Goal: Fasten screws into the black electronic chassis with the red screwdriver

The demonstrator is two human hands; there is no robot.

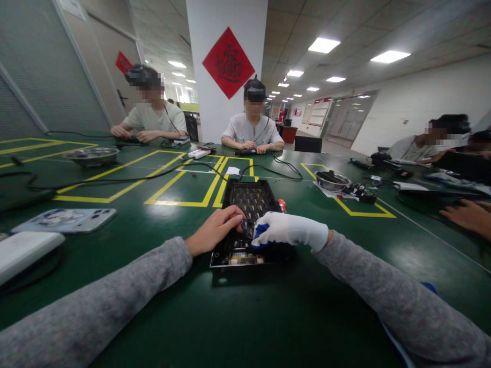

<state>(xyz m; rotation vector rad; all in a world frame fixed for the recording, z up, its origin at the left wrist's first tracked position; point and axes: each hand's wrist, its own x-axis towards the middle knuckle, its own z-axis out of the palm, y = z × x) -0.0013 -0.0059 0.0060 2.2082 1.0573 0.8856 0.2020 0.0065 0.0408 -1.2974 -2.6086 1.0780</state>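
A black open-topped casing (pixel 251 199) lies on the green table in front of me, its inside dotted with rows of small pale points. At its near end a strip of electronic parts (pixel 245 259) shows. My left hand (pixel 219 228), bare, reaches over the casing's left side with its fingers and thumb drawn together; whatever is between them is hidden. My right hand (pixel 286 230) wears a white glove with blue finger pads. Its fingers are closed over the right side of the casing, covering what they grip. Just beyond that hand lies a red round-ended object (pixel 282 205).
On the left are a phone (pixel 65 220), a white box (pixel 28 253) and a metal bowl (pixel 92 156). Another metal bowl (pixel 332 180) stands at right beside dark parts (pixel 360 192). A black cable (pixel 153 176) crosses the table. Several people sit around; a co-worker's hand (pixel 470 215) rests far right.
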